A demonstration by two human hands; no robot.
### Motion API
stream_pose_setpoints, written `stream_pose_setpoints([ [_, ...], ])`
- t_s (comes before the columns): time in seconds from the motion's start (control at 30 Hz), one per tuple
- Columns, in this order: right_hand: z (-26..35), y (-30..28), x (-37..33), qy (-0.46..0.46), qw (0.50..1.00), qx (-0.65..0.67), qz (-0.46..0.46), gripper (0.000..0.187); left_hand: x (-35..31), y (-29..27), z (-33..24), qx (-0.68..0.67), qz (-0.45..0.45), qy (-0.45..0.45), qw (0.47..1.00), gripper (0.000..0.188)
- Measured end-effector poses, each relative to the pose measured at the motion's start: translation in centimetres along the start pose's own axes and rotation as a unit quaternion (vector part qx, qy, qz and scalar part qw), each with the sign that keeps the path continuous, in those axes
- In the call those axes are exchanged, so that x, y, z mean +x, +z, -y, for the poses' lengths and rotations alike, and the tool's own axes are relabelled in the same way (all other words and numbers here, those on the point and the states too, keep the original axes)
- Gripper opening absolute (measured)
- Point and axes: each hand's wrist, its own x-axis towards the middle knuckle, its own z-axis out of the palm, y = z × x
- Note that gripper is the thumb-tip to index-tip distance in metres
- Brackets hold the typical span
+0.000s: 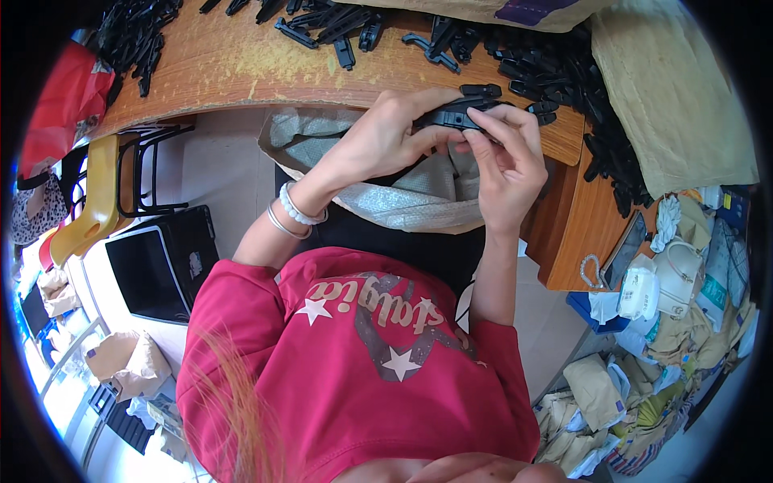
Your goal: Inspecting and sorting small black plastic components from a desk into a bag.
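Note:
My left hand [386, 133] grips a black plastic part [452, 119] near the table's front edge, its thumb below and its fingers above. At the part's right end, my right hand [509, 157] pinches it with bent fingers and thumb. Whether the right fingertips hold a smaller piece as well cannot be made out. Just beyond the hands, more black plastic parts [555, 72] lie heaped on the wooden table [217, 56]. Under my hands an open woven sack [403, 208] with a pale lining rests at my lap.
Other black parts lie along the table's far side [342, 28] and far left [133, 40]. A brown paper bag [672, 97] stands at the right. A yellow chair [97, 201] and a black box [161, 266] are at the left. Bags and packages [596, 394] pile up at the lower right.

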Motion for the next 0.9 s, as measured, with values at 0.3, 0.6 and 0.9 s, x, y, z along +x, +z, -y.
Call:
stream_pose_setpoints([
  [0.3,-0.3,-0.2,0.6,0.119,0.985,0.122,0.027,0.036,0.2,-0.4,-0.1,0.135,-0.010,0.141,0.981,0.036],
  [0.6,-2.6,-1.6,-0.9,0.160,0.979,0.102,0.077,0.025,-0.2,-0.7,0.2,0.006,0.093,-0.053,0.994,0.041],
  [0.9,-3.9,-1.8,1.1,-0.040,0.925,-0.378,-0.005,0.011,4.3,-4.5,1.8,-0.154,-0.159,-0.063,0.973,0.038],
])
